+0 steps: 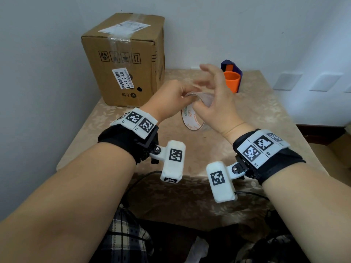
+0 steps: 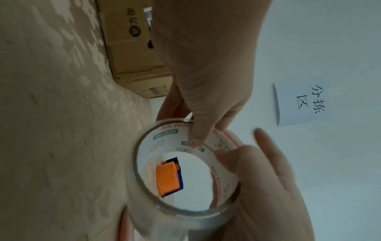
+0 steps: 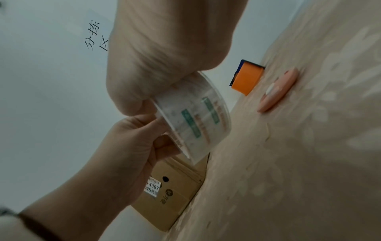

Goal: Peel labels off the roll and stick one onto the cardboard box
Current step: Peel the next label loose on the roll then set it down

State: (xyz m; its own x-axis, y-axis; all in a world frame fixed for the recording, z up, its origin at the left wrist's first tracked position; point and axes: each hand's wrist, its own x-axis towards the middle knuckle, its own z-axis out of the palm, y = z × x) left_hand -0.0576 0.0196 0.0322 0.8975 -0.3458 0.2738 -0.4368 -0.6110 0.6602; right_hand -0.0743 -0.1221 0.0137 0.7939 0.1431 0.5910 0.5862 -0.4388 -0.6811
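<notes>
A roll of clear tape with a white printed core is held upright above the table between both hands. My left hand grips its top rim, thumb inside the core and fingers outside. My right hand lies against the roll's right side, thumb on the outer surface and fingers spread straight and blurred. The roll shows green and orange print in the right wrist view. The cardboard box stands at the back left, taped shut, with a white label on its front.
An orange and blue tape dispenser stands at the back right of the beige patterned table. A pink oval object lies on the cloth near it. A paper sign hangs on the wall behind.
</notes>
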